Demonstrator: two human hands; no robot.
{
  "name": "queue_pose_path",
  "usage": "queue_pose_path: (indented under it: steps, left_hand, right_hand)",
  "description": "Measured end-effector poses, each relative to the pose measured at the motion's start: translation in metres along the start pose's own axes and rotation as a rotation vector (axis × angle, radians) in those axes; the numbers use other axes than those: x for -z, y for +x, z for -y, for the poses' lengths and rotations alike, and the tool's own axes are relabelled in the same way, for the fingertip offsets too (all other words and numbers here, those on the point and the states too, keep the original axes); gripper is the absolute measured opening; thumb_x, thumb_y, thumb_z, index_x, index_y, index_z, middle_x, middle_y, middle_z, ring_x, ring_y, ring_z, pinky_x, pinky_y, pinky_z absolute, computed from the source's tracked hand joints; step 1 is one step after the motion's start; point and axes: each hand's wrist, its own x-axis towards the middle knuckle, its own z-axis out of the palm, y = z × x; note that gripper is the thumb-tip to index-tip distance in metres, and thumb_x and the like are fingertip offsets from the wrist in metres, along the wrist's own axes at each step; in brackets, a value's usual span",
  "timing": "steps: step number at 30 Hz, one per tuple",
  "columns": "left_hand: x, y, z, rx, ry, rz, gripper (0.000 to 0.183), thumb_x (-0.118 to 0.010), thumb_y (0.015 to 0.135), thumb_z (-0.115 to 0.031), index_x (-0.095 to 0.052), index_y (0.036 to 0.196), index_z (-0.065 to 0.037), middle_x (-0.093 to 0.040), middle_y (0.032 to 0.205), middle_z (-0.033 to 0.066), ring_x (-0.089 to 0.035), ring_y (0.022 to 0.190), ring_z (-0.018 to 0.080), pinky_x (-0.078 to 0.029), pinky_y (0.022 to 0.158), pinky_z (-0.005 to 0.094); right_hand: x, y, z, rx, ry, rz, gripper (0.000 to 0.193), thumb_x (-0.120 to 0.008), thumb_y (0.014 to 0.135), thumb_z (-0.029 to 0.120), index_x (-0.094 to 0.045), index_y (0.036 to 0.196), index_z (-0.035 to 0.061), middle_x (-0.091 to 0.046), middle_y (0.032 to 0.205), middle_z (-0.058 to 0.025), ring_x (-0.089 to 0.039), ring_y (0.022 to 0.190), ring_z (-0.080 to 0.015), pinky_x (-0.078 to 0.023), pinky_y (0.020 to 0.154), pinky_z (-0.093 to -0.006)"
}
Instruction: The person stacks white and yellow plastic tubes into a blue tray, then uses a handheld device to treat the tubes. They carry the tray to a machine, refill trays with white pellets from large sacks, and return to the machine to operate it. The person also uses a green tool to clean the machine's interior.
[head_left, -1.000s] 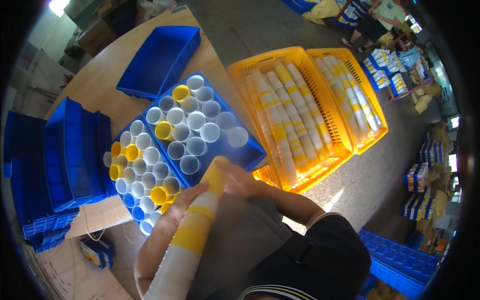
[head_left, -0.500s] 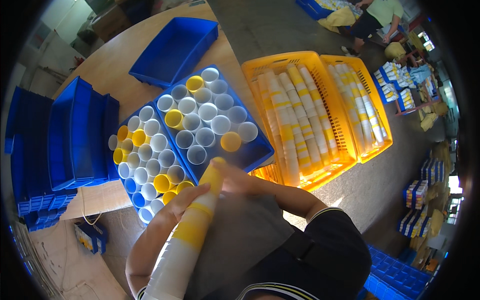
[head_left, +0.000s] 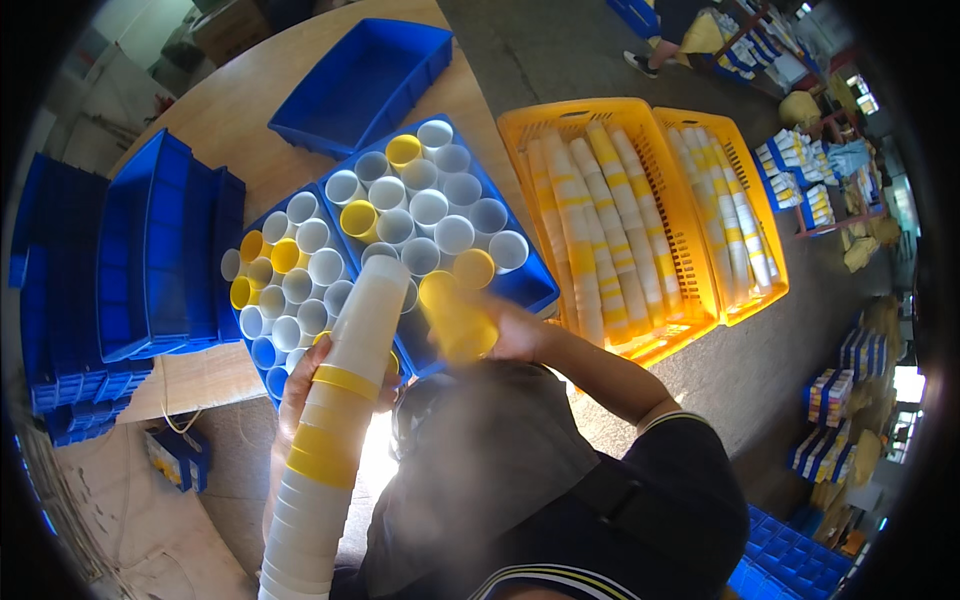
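Observation:
My left hand [head_left: 296, 388] is closed around a long stack of nested white and yellow cups [head_left: 325, 440]. The stack slants up from the lower edge, and its top end is a white cup over the trays. In my right hand [head_left: 517, 330] is a single yellow cup [head_left: 458, 318], tilted and smeared by motion, above the near corner of the right blue tray [head_left: 535, 298]. Several white cups [head_left: 455, 234] and a few yellow cups [head_left: 403, 151] stand mouth up in that tray. The left blue tray [head_left: 345, 250] beside it holds more cups, partly hidden by the stack.
Another blue tray [head_left: 365, 85] lies farther back on the wooden table [head_left: 240, 95]. Stacked blue trays [head_left: 150, 260] rise at the left. Two yellow crates [head_left: 685, 290] full of cup stacks stand at the right. A person's leg [head_left: 650, 60] shows at the upper right.
The yellow cup at the stack's end has come off in my right hand and moved right. My left hand and the stack shifted left. The other person has moved mostly out of view.

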Motion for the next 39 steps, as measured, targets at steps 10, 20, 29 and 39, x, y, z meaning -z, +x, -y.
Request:
queue_pose_path:
  steps: [10,20,29,39]
  left_hand:
    - [0.021,0.023,0.026,0.191,0.165,0.056,0.057,-0.058,0.091,-0.038,-0.046,0.127,0.005,-0.062,0.106,0.0251,-0.067,0.093,0.0336,-0.059,0.077,0.0392]
    - [0.042,0.065,0.042,0.516,0.199,0.006,0.056,-0.057,0.094,-0.042,-0.049,0.124,0.004,-0.064,0.103,0.0192,-0.067,0.091,0.0236,-0.056,0.08,0.029]
    - [0.034,0.061,0.042,0.478,0.333,-0.114,0.029,-0.056,0.097,-0.027,-0.058,0.113,-0.003,-0.066,0.091,0.0055,-0.064,0.076,0.0117,-0.053,0.065,0.0238]
    - [0.015,0.028,0.026,0.337,0.289,-0.056,0.061,-0.062,0.088,-0.045,-0.05,0.125,0.002,-0.066,0.103,0.0154,-0.067,0.086,0.0207,-0.055,0.081,0.0301]
  right_hand:
    - [0.012,-0.016,-0.049,1.422,-1.915,-0.386,0.071,-0.073,0.079,0.028,-0.042,0.137,0.0043,-0.048,0.14,-0.0158,-0.049,0.125,-0.0332,-0.036,0.1,-0.0457]
    - [0.032,-0.036,-0.022,1.394,-1.96,-0.519,0.06,-0.075,0.075,0.026,-0.053,0.129,0.009,-0.057,0.126,-0.0116,-0.048,0.12,-0.0307,-0.034,0.101,-0.0455]
    - [0.027,-0.004,-0.053,1.328,-2.055,-0.115,0.035,-0.062,0.085,0.015,-0.058,0.119,0.0114,-0.059,0.124,-0.008,-0.055,0.119,-0.0277,-0.042,0.094,-0.0421]
    - [0.012,-0.025,-0.022,1.453,-1.844,-0.485,0.087,-0.082,0.066,0.028,-0.042,0.138,0.0037,-0.046,0.139,-0.0164,-0.046,0.124,-0.0369,-0.034,0.103,-0.0495]
